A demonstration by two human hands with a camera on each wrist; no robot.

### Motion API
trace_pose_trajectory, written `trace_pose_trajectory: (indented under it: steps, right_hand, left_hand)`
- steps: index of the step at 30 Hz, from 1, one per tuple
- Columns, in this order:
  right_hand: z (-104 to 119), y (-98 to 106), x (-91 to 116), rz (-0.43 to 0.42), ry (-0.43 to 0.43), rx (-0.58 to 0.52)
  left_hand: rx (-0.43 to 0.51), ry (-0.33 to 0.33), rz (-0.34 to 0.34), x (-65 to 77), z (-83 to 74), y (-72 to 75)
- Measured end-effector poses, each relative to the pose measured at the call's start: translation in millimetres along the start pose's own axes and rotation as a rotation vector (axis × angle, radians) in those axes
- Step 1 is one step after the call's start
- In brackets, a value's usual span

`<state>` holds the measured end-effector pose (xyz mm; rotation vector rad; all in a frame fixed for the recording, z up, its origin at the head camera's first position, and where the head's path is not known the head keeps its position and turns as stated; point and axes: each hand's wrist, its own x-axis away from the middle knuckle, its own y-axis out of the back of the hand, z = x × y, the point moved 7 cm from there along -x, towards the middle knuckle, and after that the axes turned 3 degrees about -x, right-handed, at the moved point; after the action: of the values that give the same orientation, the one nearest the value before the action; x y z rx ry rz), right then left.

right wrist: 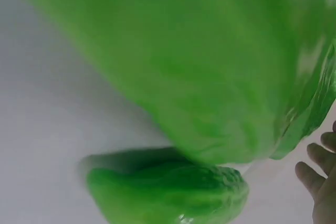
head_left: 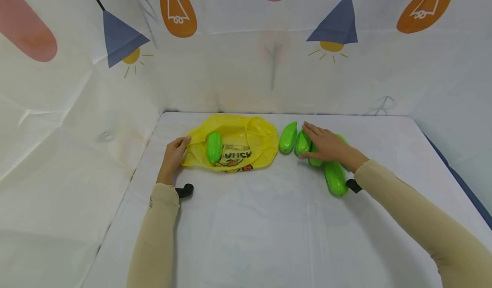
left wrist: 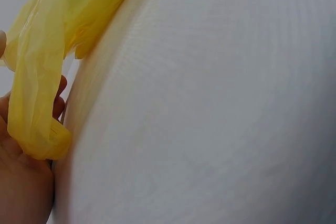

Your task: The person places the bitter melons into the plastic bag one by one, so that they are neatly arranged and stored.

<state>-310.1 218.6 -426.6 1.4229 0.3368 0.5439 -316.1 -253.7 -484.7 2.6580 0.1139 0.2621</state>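
My left hand (head_left: 174,155) holds the left edge of a yellow plastic bag (head_left: 265,145) lying at the back of the table. In the left wrist view, a strip of the bag (left wrist: 37,87) hangs across the palm. One green, ridged plastic gourd (head_left: 214,147) lies within the bag's spread left part. Over a cluster of similar gourds to the right reaches my right hand (head_left: 328,145), its fingers extended and thumb apart. It partly hides them; a leftmost gourd (head_left: 288,137) and a nearer gourd (head_left: 336,179) show clearly. A large gourd (right wrist: 184,66) fills most of the right wrist view.
A white cloth covers the table (head_left: 261,232). White sheeting (head_left: 238,74) with printed lamps and bulbs rises behind the table and along its left side. Black wrist mounts (head_left: 185,191) stick out from both sleeves.
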Motion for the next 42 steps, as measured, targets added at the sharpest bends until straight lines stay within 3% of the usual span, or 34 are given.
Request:
trace_pose_trajectory:
  steps: [7,14,23,34,42]
  right_hand:
    - [3,-8,-12,0.064,-0.010,-0.052]
    - [2,-9,-12,0.073,-0.044,-0.049]
    - [2,-6,-9,0.053,-0.024,-0.051]
    - [1,7,-10,0.056,-0.046,-0.040]
    - [2,31,-18,0.017,-0.029,-0.022]
  left_hand:
    - [-0.010,-0.011,0.010,0.3,-0.1,0.5]
    - [-0.013,-0.031,0.002,1.1,-2.1,0.6]
    - [-0.009,-0.023,0.010,1.3,-0.7,0.1]
    - [-0.021,-0.005,0.017,-1.3,2.5,0.4]
    - [-0.015,-0.007,0.020,-0.4,1.6,0.4]
